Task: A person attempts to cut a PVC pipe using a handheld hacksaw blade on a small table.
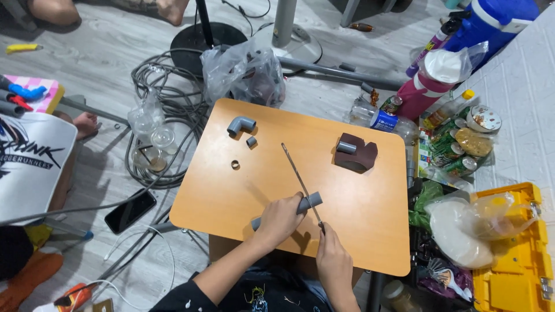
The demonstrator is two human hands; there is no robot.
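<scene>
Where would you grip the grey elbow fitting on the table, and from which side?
Grip the elbow from above, across its longer straight leg. It lies flat and apart from the small ring piece, with bare table on both sides, so fingers fit round it.

On the table [370,231], the elbow fitting [240,125] lies behind the pipe [309,202]

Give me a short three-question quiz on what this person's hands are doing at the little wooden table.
1. True or false: the left hand presses a grey pipe onto the table.
2. What does the right hand hold? A) saw blade B) phone C) bottle
3. Which grey fitting lies near the table's far left corner?

Key
1. True.
2. A: a thin saw blade laid across the pipe.
3. The elbow fitting.
</scene>
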